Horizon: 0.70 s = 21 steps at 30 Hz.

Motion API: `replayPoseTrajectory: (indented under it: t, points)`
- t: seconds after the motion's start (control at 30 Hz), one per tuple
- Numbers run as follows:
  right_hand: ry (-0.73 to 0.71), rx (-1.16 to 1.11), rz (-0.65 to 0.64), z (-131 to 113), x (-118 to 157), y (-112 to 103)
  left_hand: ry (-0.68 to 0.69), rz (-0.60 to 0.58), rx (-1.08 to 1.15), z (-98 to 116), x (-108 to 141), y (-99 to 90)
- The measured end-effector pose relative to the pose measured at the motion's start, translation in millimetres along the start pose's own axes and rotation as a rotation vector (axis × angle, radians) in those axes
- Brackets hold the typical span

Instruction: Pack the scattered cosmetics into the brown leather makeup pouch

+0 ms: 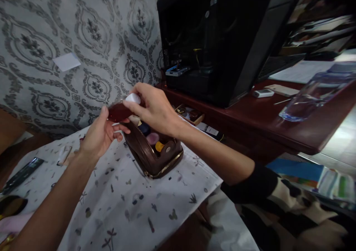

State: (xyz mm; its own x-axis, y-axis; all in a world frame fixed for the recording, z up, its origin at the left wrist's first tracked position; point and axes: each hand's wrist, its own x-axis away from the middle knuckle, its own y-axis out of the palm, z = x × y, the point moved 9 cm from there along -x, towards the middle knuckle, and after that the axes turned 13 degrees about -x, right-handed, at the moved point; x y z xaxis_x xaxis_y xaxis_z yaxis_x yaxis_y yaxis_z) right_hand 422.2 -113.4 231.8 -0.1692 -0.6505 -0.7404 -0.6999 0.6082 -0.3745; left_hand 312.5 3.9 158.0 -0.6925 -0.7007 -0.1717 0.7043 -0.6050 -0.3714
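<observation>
A small clear bottle of dark red liquid (119, 112) with a white cap (133, 98) is held tilted above the bag. My left hand (98, 134) grips its lower end between thumb and fingers. Around the cap, the thumb and fingers of my right hand (154, 106) are closed. Below both hands a brown zippered cosmetic bag (141, 156) stands unzipped on the patterned white cloth (130, 210). Inside it show a pink round item (152, 138), a yellow item (159, 146) and a dark blue item, partly hidden by my right hand.
At left on the cloth lie a dark flat packet (23, 175), a small pale tube (64, 154) and a round dark item (12, 205). A black computer case (205, 46) stands on the red-brown desk (258, 121), with a clear bottle (311, 95) at right. Beneath it is an open drawer (199, 119).
</observation>
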Motion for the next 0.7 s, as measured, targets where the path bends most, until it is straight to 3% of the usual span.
replayPoseTrajectory:
  t: [0.1, 0.23, 0.37, 0.53, 0.7]
  points:
    - [0.011, -0.01, 0.068, 16, -3, -18, 0.149, 0.089, -0.193, 17, -4, 0.6]
    - [0.016, 0.08, 0.092, 33, -2, -31, 0.312, 0.212, -0.653, 30, -6, -0.7]
    - [0.032, 0.228, -0.01, 48, -1, -23, 0.407, 0.105, -0.95, 24, -17, 14.1]
    - [0.096, 0.385, -0.221, 69, -8, 5, 0.47, -0.038, -1.235, 12, -28, 33.1]
    - [0.122, 0.447, -0.395, 83, -20, 34, 0.471, -0.112, -1.425, 13, -34, 40.5]
